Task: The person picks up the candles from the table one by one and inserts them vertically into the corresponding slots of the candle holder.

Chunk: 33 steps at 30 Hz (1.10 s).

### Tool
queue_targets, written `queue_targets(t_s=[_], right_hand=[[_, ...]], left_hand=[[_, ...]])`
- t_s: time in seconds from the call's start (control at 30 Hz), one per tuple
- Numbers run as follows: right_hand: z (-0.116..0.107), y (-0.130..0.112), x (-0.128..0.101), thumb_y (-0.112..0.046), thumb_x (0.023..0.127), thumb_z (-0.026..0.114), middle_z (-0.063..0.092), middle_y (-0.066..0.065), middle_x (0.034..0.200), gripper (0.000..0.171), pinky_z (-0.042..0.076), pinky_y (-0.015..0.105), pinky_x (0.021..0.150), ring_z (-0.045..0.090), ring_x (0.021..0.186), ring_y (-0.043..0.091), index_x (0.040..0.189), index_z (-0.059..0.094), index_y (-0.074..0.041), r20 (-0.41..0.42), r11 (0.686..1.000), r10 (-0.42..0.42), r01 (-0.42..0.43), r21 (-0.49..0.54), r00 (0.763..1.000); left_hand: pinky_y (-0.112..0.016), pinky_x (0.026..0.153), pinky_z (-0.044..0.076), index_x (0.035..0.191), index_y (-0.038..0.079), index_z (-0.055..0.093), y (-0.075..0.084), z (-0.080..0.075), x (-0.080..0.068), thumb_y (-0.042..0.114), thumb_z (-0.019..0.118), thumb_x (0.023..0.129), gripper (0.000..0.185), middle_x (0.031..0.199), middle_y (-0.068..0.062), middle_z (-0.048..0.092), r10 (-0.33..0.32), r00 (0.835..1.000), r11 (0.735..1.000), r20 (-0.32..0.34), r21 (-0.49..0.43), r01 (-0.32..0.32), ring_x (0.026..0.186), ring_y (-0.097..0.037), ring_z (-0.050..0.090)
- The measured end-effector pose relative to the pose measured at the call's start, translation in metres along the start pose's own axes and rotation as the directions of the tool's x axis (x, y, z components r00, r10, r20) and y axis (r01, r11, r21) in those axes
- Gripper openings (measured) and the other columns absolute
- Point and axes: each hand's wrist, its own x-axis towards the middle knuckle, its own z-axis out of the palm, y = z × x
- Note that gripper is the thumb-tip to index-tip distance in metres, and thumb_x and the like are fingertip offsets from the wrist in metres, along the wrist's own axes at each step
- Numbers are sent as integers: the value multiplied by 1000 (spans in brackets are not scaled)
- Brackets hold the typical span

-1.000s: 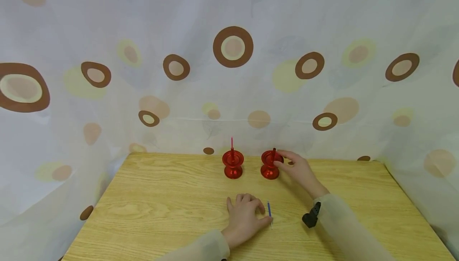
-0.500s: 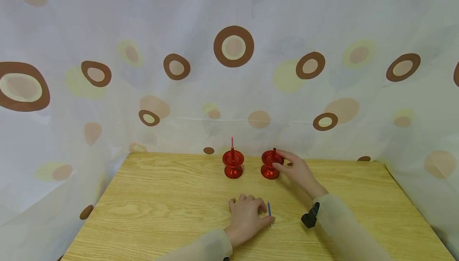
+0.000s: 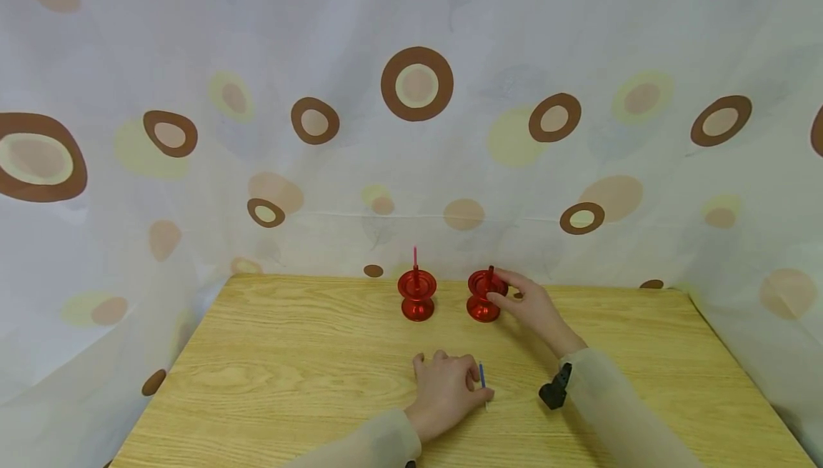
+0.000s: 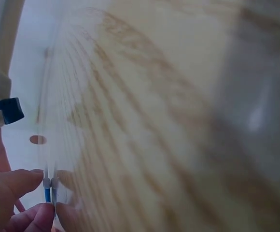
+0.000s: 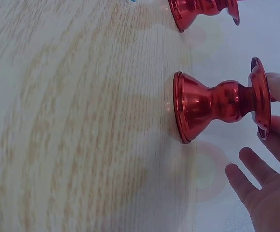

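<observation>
In the head view my left hand (image 3: 445, 394) is low over the wooden table with bent fingers, thumb and index at either side of a small blue candle (image 3: 482, 375). The candle lies on the tabletop; the left wrist view shows its blue stem (image 4: 47, 194) and pale base between thumb and fingertips, a gap left between them. Farther back, my right hand (image 3: 530, 309) holds the dish rim of a red metal candle holder (image 5: 217, 103), which stands upright. Its last fingers stretch out free. To its left stands a matching red holder (image 3: 418, 307) with a pink candle (image 3: 415, 257) upright in it.
The light wooden table (image 3: 289, 354) ends behind the holders at a pale curtain (image 3: 360, 168) printed with brown circles. A black wrist camera (image 3: 554, 388) sits on the right sleeve.
My left hand has shifted slightly right, its index closer to the blue candle. The right hand stays at its holder, nearly still.
</observation>
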Motion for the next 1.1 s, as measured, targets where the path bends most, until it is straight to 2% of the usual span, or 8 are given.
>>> queue_targets(t_s=[0.33, 0.57, 0.87, 1.1], right_hand=[[1, 1, -2, -27, 102, 70, 48, 22, 156, 59, 46, 60, 107, 45, 143, 44, 153, 51, -4, 1, 1000, 11, -11, 4, 1000], [1, 1, -2, -28, 102, 70, 47, 22, 157, 61, 46, 61, 107, 44, 143, 44, 153, 51, -3, -2, 1000, 8, -8, 1, 1000], [0, 0, -2, -29, 102, 70, 48, 22, 157, 60, 47, 61, 107, 44, 143, 45, 153, 51, -3, -3, 1000, 2, -2, -6, 1000], [0, 1, -2, -30, 103, 69, 49, 21, 156, 59, 47, 60, 106, 46, 142, 44, 153, 52, -3, 0, 1000, -4, 4, -19, 1000]], left_hand=[[-74, 98, 33, 79, 25, 68, 1, 2, 2, 42, 84, 86, 24, 62, 19, 49, 24, 1000, 999, -15, 30, -23, 75, -9, 46], [-74, 100, 32, 80, 25, 69, 3, 0, 5, 36, 84, 87, 20, 63, 18, 50, 42, 999, 997, 5, 62, -42, 76, -10, 46], [-76, 101, 34, 73, 24, 71, 1, -3, 11, 27, 82, 86, 17, 65, 14, 59, 72, 997, 976, 3, 206, -71, 78, -16, 53], [-78, 103, 34, 66, 22, 68, -3, -10, 16, 26, 82, 82, 22, 67, 12, 62, 106, 993, 951, 44, 286, -114, 83, -19, 59]])
